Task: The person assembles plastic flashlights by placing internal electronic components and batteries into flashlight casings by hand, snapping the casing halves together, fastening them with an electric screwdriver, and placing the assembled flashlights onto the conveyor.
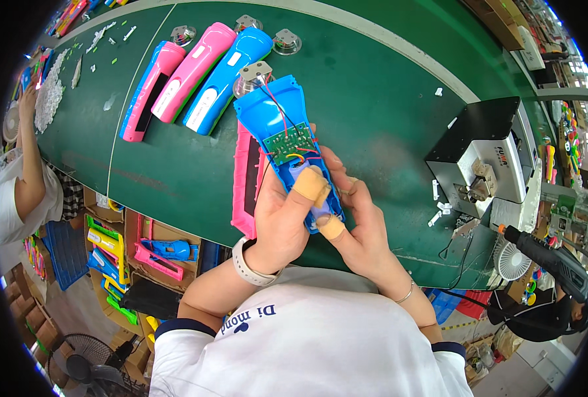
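A blue flashlight-shaped half shell (261, 106) lies hollow side up between my hands. My left hand (282, 218) grips its left side and my right hand (363, 228) its right side. Both thumbs, wrapped in tan tape, press on a pale purple cylinder (321, 210), perhaps a battery, in the shell's lower part; the thumbs partly cover it. Above it sits a green circuit board (291, 143) with red, black and yellow wires. Thin wires run up to a clear round part with a metal plate (256, 71) at the shell's wide end. Left of the shell, a pink frame (243, 182) is partly hidden.
Pink and blue flashlight-shaped housings (194, 73) lie farther left, with clear round parts (287, 42) beside them. At right are a black-and-white machine (486, 155), an electric screwdriver (548, 258) and a small white fan (512, 261). Another person's arm (29, 139) is at far left.
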A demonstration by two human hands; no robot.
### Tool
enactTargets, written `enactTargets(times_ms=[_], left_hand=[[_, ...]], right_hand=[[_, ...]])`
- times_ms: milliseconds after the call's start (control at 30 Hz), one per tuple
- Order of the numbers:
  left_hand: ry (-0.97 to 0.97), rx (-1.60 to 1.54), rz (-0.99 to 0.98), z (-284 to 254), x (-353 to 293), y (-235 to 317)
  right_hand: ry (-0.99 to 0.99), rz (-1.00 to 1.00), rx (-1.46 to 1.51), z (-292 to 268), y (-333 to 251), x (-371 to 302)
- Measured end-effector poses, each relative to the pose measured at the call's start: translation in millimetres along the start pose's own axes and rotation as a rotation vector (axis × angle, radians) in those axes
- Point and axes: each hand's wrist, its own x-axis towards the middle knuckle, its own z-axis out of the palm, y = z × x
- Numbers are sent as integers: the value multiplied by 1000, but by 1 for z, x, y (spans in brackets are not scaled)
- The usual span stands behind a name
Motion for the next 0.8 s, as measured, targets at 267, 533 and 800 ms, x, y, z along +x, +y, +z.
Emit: enactTargets(times_ms=[267,533,800], left_hand=[[39,-103,-9,9,-3,-2],[87,-150,78,16,-6,-1],[85,-134,123,17,-8,-3]], right_hand=[[19,-50,-67,-1,3,-11],[105,-253,-123,8,1,-6],[182,-416,-216,11,5,-4]])
